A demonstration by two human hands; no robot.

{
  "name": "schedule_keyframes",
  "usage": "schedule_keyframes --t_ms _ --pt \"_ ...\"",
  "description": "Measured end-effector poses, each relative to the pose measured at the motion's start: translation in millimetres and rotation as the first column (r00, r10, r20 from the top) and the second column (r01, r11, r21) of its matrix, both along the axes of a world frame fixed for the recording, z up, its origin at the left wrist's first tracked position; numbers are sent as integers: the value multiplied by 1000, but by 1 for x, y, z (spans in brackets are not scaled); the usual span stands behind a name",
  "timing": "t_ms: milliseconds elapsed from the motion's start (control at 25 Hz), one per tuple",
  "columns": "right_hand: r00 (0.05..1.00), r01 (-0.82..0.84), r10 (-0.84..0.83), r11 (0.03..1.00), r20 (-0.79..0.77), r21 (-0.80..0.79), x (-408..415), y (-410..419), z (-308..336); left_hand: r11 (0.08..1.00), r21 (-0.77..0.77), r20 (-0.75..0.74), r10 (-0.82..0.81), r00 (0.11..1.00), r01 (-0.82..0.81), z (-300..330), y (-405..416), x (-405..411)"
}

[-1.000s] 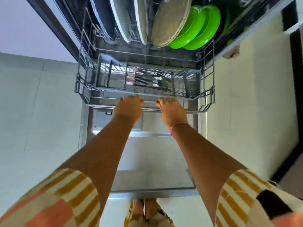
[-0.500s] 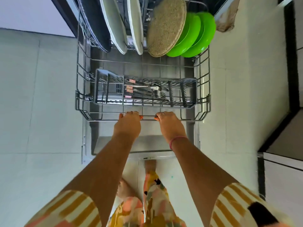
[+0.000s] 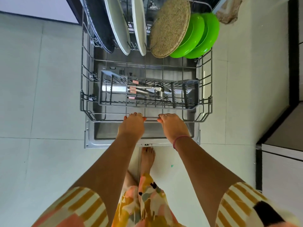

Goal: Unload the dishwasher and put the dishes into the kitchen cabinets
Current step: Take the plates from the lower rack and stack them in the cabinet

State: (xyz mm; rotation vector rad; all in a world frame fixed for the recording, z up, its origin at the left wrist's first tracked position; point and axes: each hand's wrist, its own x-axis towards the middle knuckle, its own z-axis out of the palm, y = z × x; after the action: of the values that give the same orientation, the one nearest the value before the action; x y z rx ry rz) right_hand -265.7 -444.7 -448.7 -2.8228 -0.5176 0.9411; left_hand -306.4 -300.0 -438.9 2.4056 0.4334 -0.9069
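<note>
1. Your left hand point(image 3: 132, 124) grips the front bar of the dishwasher rack point(image 3: 85, 102), with its fingers curled over the bar
2. Your right hand point(image 3: 173, 124) grips the same bar, just beside your left hand, and its fingers curl over the bar too
3. The rack is out over the open dishwasher door point(image 3: 91, 141), which lies flat above the floor point(image 3: 41, 112)
4. A grey cutlery basket point(image 3: 191, 95) sits in the near part of the rack, close to your hands
5. Forks and knives point(image 3: 147, 91) lie on their sides in the middle of the basket
6. At the far end of the rack the dishes stand on their edges in a row
7. From left to right you see a dark plate point(image 3: 98, 25), two white plates point(image 3: 117, 25), a round speckled brown plate point(image 3: 169, 27) and two bright green plates point(image 3: 205, 35)
8. The brown plate leans in front of the green ones
9. One bare foot point(image 3: 147, 158) stands on the floor, just below the edge of the door
</note>
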Motion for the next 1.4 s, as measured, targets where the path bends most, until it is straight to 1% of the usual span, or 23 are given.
schedule_keyframes --t_ms 120,200,280,360,400,440,520,640,760,800,880,960,1000,1040,1080,1160,1240,1320,1400 --pt "1000 16 -18 997 -21 -80 -1 8 10 996 -68 -69 -60 996 56 -4 5 -5" --pt "994 82 -90 989 -59 -126 4 18 18 991 -124 -80 -57 995 47 -3 10 -7" --pt "985 152 -159 985 -74 -84 12 36 25 983 -180 -36 31 999 -37 5 20 -5" --pt "964 258 -254 965 -85 40 22 59 32 956 -226 55 203 978 -186 19 36 -1" --pt "939 336 -323 934 -117 118 30 72 33 937 -235 96 286 954 -257 25 45 4" --pt "905 419 -393 889 -162 184 37 86 34 919 -240 120 348 930 -313 29 54 10" --pt "812 579 -521 773 -261 258 54 112 31 860 -256 123 482 868 -441 30 73 30" --pt "638 766 -636 579 -434 279 77 153 18 752 -279 133 647 751 -598 22 104 63" --pt "459 885 -673 402 -580 235 100 178 8 669 -309 120 733 670 -676 21 130 105" --pt "407 909 -667 362 -624 206 105 184 6 643 -316 128 757 641 -697 21 138 120" --pt "334 936 -650 317 -682 156 112 193 1 598 -316 162 799 579 -737 21 152 145" --pt "210 974 -630 204 -747 102 124 201 -2 539 -328 167 841 515 -776 15 163 168" --pt "142 988 -618 134 -773 75 132 204 -5 534 -323 168 845 508 -781 9 167 178" --pt "78 997 -604 64 -793 49 140 207 -10 556 -303 182 831 525 -774 2 172 185" --pt "23 1000 -592 10 -806 21 146 210 -11 592 -276 202 806 557 -757 -7 176 190" --pt "-60 998 -570 -63 -819 -29 149 213 -14 661 -242 236 750 618 -710 -22 182 193" --pt "-113 991 -552 -119 -826 -57 145 216 -18 724 -210 278 688 670 -657 -30 182 194" --pt "-138 987 -548 -146 -825 -69 139 217 -21 774 -126 353 620 701 -621 -26 181 196" --pt "-147 985 -554 -159 -819 -69 132 217 -17 781 -63 410 588 697 -621 -12 181 192"
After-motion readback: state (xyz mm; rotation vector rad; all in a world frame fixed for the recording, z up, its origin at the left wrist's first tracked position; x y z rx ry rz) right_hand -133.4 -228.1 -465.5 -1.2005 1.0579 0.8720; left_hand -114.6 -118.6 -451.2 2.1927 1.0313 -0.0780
